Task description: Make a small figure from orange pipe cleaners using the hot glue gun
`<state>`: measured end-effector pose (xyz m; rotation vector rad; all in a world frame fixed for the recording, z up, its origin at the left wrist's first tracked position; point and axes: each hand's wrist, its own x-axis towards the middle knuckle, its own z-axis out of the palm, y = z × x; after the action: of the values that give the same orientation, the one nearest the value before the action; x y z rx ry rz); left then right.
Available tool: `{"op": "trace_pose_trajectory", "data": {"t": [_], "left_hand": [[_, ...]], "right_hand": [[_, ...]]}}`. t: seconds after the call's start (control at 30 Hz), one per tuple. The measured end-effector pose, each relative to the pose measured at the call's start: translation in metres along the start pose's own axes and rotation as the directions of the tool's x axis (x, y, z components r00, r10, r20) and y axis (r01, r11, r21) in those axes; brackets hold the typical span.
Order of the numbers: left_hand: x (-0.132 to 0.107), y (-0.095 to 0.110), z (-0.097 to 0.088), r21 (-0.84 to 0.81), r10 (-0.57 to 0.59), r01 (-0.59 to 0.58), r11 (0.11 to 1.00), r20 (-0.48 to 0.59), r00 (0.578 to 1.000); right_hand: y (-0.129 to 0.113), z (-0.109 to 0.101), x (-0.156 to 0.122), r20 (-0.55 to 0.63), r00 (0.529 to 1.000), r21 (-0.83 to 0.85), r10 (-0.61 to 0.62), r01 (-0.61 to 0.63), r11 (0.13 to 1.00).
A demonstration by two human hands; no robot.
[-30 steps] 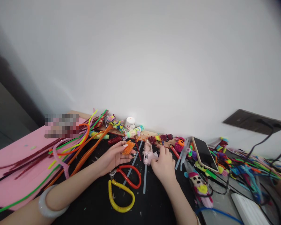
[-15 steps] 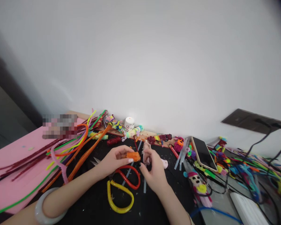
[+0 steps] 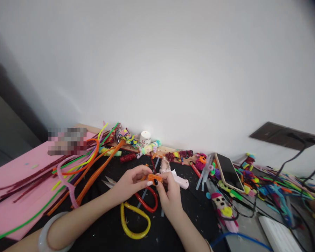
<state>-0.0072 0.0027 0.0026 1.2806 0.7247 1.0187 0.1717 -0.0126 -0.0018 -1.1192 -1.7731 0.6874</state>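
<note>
Between my left hand point(image 3: 135, 180) and my right hand point(image 3: 170, 192) is a short orange bundle point(image 3: 154, 177), apparently coiled pipe cleaner. The fingers of both hands pinch it, one hand at each end. Below them on the black mat point(image 3: 102, 227) lies a pair of scissors with one red and one yellow handle point(image 3: 135, 236); my left forearm partly covers the blades. Just behind my right hand rests a pale pink tool point(image 3: 182, 181) that looks like a glue gun, its front end messy and partly hidden.
Long pipe cleaners point(image 3: 94, 175) spread over the pink surface point(image 3: 13, 189) at left. Along the wall stand a white cup point(image 3: 145, 137) and several pipe-cleaner figures. To the right are a phone point(image 3: 229, 171), a doll-like figure point(image 3: 222, 206), cables and a white power strip point(image 3: 278, 234).
My right hand has come left and closed on the orange bundle, which my left hand has carried slightly right. More of the pale pink tool shows now.
</note>
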Motion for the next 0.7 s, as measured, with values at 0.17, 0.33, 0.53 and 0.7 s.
{"op": "trace_pose_trajectory", "data": {"t": [0.17, 0.33, 0.53, 0.7], "left_hand": [[-0.003, 0.004, 0.003, 0.060, -0.002, 0.004, 0.998, -0.027, 1.000], [-0.005, 0.008, 0.002, 0.313, 0.104, -0.064, 0.948, -0.115, 0.988], [-0.008, 0.010, 0.004, 0.407, 0.154, -0.085, 0.909, -0.139, 0.978], [-0.010, 0.008, 0.003, 0.426, 0.193, -0.121, 0.897, -0.130, 0.973]], "right_hand": [[-0.003, 0.002, 0.000, 0.019, 1.000, 0.071, 0.019, -0.020, 0.997], [-0.004, 0.002, 0.001, 0.054, 0.997, 0.089, 0.058, -0.063, 0.994], [0.004, 0.004, 0.000, 0.056, 0.994, 0.169, 0.095, -0.103, 0.980], [0.002, 0.005, -0.001, 0.023, 0.994, 0.228, 0.103, -0.105, 0.968]]}}
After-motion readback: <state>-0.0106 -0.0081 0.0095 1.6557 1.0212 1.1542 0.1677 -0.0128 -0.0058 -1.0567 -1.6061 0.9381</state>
